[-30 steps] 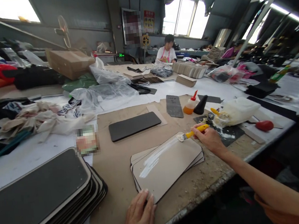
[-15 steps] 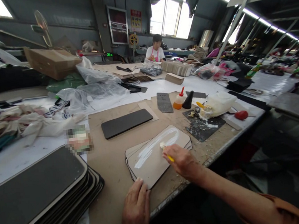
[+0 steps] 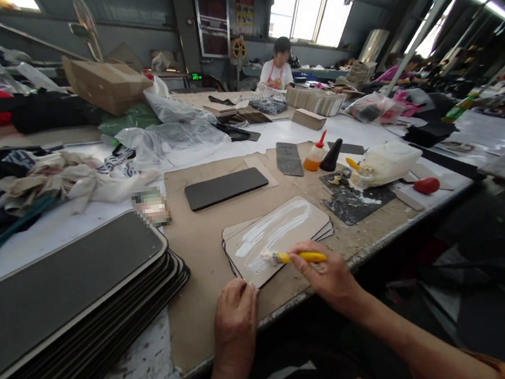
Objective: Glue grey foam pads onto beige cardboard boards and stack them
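My right hand (image 3: 328, 275) grips a yellow-handled glue brush (image 3: 294, 257), whose bristles rest on the near part of a beige rounded board (image 3: 280, 235). White glue streaks run along that board, which tops a small stack of like boards. Fingers of my left hand (image 3: 235, 319) press flat on the stack's near corner, holding nothing. A bag of white glue (image 3: 384, 163) lies on a dark smeared mat (image 3: 354, 202) to the right.
A tall stack of dark padded panels (image 3: 74, 301) fills the near left. A single dark panel (image 3: 225, 187), an orange glue bottle (image 3: 315, 157) and a black cone (image 3: 334, 156) lie beyond. Cloth and plastic bags crowd the far left. Another person (image 3: 279, 68) sits at the far end.
My right hand carried the brush from the board's far right end down to its near end, spreading glue. The left hand stayed on the corner.
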Motion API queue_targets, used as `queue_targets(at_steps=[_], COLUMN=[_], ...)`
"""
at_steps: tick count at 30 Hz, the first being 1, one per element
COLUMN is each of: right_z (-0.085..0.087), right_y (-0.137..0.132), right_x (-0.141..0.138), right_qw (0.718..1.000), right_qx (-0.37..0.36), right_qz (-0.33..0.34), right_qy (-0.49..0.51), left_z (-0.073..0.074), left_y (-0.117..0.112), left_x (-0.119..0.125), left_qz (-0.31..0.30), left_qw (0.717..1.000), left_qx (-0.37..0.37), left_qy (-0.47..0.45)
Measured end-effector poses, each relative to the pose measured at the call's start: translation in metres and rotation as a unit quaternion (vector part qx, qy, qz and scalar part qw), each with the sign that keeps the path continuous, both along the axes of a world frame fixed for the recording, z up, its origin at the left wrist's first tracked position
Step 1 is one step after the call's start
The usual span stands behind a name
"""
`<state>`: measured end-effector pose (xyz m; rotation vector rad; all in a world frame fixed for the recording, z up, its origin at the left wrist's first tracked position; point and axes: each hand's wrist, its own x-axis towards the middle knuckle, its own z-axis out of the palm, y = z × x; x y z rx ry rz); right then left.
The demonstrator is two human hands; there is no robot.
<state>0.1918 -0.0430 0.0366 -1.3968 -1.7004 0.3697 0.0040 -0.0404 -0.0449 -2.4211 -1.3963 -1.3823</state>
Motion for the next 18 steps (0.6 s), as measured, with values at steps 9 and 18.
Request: queue_targets(at_steps=[9, 18], right_z=[-0.002, -0.003], right_y=[0.028, 0.065], right_x=[0.122, 0.119], right_qw=[0.96, 0.966], right_qx=[0.042, 0.096], right_qz=[-0.204, -0.105], right_qy=[-0.185, -0.218], left_z=[-0.001, -0.001], left_y=[0.0, -0.002], left_x=[0.0, -0.002], left_qz=[0.0, -0.007], left_qw=[1.0, 1.0], left_qx=[0.013, 0.017], left_qy=[0.0, 0.013])
